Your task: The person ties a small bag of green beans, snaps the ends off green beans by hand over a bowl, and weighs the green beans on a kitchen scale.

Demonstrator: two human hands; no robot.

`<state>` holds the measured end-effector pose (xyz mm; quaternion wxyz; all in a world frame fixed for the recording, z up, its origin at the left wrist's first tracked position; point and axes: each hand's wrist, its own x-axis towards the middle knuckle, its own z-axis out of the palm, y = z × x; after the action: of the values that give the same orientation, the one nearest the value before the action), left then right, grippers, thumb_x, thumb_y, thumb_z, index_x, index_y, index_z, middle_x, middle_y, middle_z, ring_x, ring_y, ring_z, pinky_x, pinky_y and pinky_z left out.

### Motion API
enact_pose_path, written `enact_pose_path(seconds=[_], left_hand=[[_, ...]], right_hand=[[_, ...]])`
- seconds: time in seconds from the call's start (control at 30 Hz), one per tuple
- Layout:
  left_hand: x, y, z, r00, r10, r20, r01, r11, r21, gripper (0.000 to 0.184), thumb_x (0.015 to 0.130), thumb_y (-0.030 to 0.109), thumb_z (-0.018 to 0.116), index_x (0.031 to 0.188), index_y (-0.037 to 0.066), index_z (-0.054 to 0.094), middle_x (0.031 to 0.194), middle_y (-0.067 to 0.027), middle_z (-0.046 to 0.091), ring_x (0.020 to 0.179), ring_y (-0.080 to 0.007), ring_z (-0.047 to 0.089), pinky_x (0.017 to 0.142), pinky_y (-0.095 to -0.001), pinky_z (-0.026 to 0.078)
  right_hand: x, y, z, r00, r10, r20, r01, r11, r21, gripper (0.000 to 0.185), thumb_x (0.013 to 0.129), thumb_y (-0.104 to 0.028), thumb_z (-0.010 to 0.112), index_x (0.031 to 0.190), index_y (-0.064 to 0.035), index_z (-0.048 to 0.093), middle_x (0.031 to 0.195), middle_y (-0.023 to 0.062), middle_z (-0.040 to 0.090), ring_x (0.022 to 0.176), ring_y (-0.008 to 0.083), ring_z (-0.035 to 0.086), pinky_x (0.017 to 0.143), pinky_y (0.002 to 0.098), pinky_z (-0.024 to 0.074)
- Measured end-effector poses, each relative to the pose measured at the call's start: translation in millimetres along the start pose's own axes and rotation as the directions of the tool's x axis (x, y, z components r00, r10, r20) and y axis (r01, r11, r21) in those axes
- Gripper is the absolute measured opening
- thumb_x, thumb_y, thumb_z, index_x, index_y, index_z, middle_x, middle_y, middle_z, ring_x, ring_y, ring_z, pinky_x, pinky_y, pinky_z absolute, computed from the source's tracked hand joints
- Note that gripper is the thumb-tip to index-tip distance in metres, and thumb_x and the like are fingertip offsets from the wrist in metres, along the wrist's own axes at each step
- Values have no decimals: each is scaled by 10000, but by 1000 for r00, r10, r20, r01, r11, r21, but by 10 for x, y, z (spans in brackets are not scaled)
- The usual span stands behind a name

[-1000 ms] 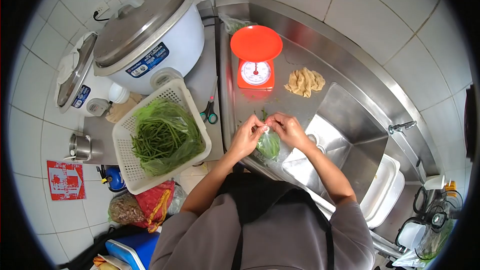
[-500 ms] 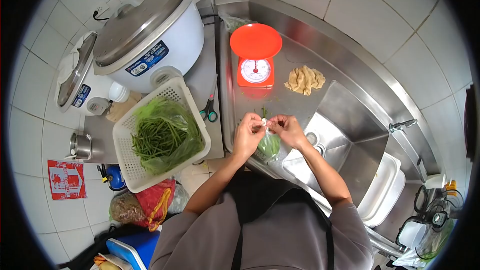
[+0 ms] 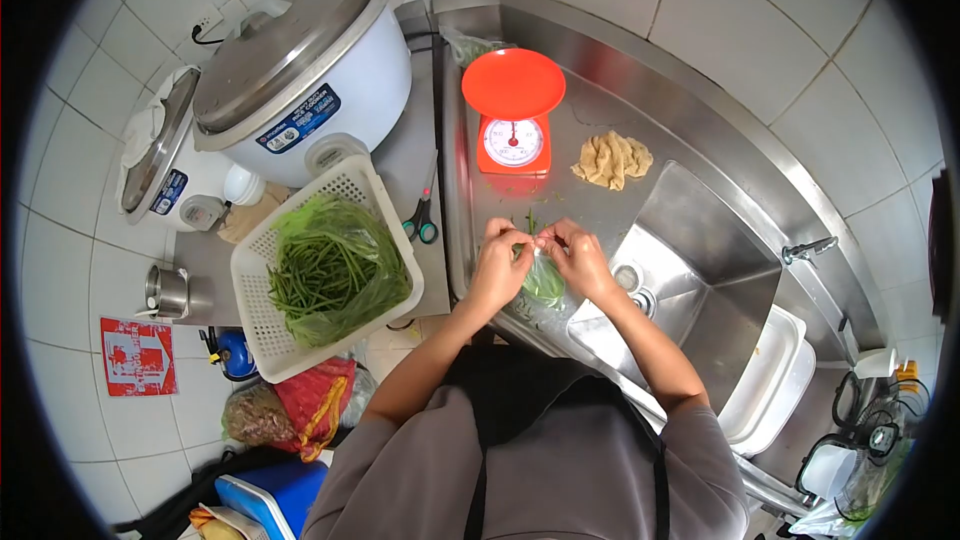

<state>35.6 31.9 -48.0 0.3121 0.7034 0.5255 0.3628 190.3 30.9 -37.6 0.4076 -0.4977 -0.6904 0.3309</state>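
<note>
You've got 2 rice cookers (image 3: 330,90), 1 red scale (image 3: 513,145), 1 crumpled cloth (image 3: 611,160), 1 perforated basket (image 3: 257,305), 1 pair of scissors (image 3: 423,218), 1 faucet (image 3: 808,250), 1 small bag (image 3: 544,282), 2 hands (image 3: 498,265).

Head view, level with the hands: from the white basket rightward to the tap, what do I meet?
White basket → scissors → left hand → right hand → sink basin → tap.

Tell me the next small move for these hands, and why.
Probably ease the fingertips slightly apart to snug the neck of the small plastic bag: the left hand and right hand both pinch at its gathered top, with the greens bunched below their fingers.
</note>
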Motion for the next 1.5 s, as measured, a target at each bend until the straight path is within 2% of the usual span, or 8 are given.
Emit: enact_pose_path(seconds=[0.2, 0.33, 0.53, 0.93, 1.2, 1.33, 1.47, 1.5], left_hand=[[64, -238, -74, 819, -316, 479, 543, 696, -469, 267, 850, 195, 575, 995, -28, 592, 1019, -47, 469, 931, -117, 482, 809, -249, 378], [40, -253, -118, 784, -308, 539, 597, 615, -516, 231, 868, 199, 560, 903, -30, 565, 970, -44, 463, 955, -121, 472, 828, -259, 389], [4, -169, 47, 982, -135, 135, 169, 943, -286, 145, 842, 130, 587, 873, -7, 553, 798, -85, 612, 734, -123, 596, 651, -263, 462], [-37, -85, 3, 918, 387, -88, -373, 916, 145, 63, 794, 40, 573, 856, 47, 584, 900, -71, 573, 790, -260, 569, 687, -326, 440], [-166, -225, -6, 956, 291, 36, -293, 943, 157, 143, 781, 157, 601, 888, 74, 556, 959, -84, 545, 908, -273, 521, 773, -367, 354], [-92, -80, 22, 947, 300, -118, -284, 949, 137, 252, 783, 211, 604, 976, 57, 550, 1064, -97, 535, 1029, -302, 492, 852, -395, 340], [-65, -250, 32, 972, 228, 63, -234, 967, 105, 210, 772, 36, 524, 980, 23, 554, 1064, -109, 558, 1060, -287, 499, 883, -384, 350], [-47, -170, -1, 966, 259, 14, -259, 962, 86, 240, 723, -75, 459, 923, 4, 565, 1007, -116, 581, 1007, -280, 528, 848, -363, 384]], right_hand=[[-62, -4, 124, 997, 48, -62, -48, 999, 14, 92, 824, -58, 549, 846, 31, 558, 777, 194, 557, 756, 363, 549, 650, 397, 429], [-58, 26, 189, 997, 66, -39, -64, 997, 47, 110, 828, -78, 542, 848, 26, 571, 767, 199, 572, 735, 349, 565, 646, 386, 438], [11, 270, 194, 975, 213, 58, -220, 961, 167, 173, 846, -151, 559, 861, 17, 598, 691, 134, 601, 597, 182, 545, 571, 316, 433], [86, 294, -15, 909, 352, 225, -412, 843, 347, 248, 851, -225, 604, 807, 19, 617, 682, 13, 591, 611, 64, 497, 557, 234, 416], [15, 366, 200, 982, -156, -111, 136, 976, -171, 150, 816, -106, 573, 788, 38, 545, 742, 208, 572, 644, 388, 555, 582, 394, 440], [70, 132, 110, 971, 240, -24, -237, 968, 81, 171, 869, -154, 526, 807, 6, 536, 739, 203, 582, 676, 389, 567, 601, 408, 443], [125, 6, -30, 997, -51, 60, 44, 992, 121, 174, 883, -144, 522, 827, 16, 558, 735, 116, 589, 608, 190, 558, 581, 306, 444], [237, 145, -111, 994, -59, -89, 62, 997, 36, 140, 846, -144, 569, 900, -16, 575, 786, 141, 621, 653, 294, 599, 608, 355, 469]])
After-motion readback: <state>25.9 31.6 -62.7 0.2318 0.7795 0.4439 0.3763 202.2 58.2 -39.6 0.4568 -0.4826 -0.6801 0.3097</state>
